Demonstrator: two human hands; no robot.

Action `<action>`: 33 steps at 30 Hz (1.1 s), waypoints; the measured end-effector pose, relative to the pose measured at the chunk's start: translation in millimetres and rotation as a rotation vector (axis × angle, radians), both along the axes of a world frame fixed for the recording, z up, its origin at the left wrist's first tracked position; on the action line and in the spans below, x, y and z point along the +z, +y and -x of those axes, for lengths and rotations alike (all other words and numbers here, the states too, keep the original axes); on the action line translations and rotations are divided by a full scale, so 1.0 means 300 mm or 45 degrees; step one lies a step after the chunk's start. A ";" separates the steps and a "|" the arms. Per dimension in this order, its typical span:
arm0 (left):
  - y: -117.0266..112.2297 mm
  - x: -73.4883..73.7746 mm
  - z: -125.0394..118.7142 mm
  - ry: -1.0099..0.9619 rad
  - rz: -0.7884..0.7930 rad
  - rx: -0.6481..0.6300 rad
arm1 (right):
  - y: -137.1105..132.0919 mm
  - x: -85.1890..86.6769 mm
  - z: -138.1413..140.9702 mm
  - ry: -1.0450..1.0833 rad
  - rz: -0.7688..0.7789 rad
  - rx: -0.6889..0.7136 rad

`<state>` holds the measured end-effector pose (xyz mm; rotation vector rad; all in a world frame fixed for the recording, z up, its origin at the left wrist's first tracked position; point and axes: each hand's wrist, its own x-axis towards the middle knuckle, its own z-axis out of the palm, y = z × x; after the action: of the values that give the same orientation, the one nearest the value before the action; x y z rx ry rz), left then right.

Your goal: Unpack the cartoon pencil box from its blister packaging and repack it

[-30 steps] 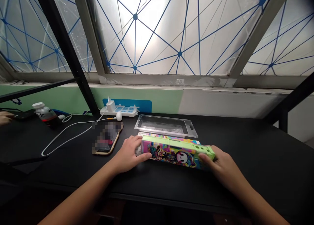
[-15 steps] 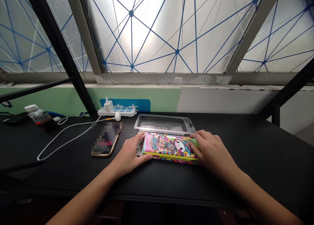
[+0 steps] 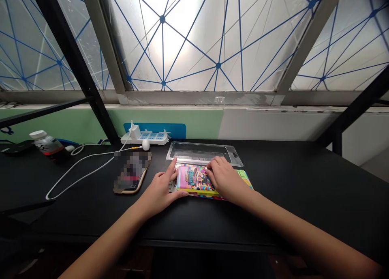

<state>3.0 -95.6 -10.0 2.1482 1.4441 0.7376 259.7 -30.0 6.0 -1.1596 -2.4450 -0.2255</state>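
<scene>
A colourful cartoon-printed box (image 3: 194,181) with a green edge lies flat on the black desk (image 3: 304,189). My left hand (image 3: 161,187) rests against the box's left end, thumb along the front edge and fingers stretched beside it. My right hand (image 3: 225,178) lies palm-down on top of the box, fingers spread towards its far edge. Just behind the box sits a clear plastic tray (image 3: 203,153).
A phone (image 3: 130,174) on a white cable (image 3: 82,169) lies left of the box. A white power strip (image 3: 146,137) sits by the wall, a white-capped bottle (image 3: 47,144) at far left. Black frame bars (image 3: 73,64) rise at left and right.
The box was tilted up on its edge and now lies flat, face up. My right hand slid left from the box's right end onto its top. The left hand stayed put.
</scene>
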 end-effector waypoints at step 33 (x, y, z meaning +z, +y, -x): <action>-0.006 0.013 0.033 0.011 0.102 0.061 | -0.138 -0.051 -0.433 0.469 0.758 -0.110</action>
<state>-7.1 -97.3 -6.1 2.0660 1.5087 0.6763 389.7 -71.3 -9.4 -1.3879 -2.1812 0.6784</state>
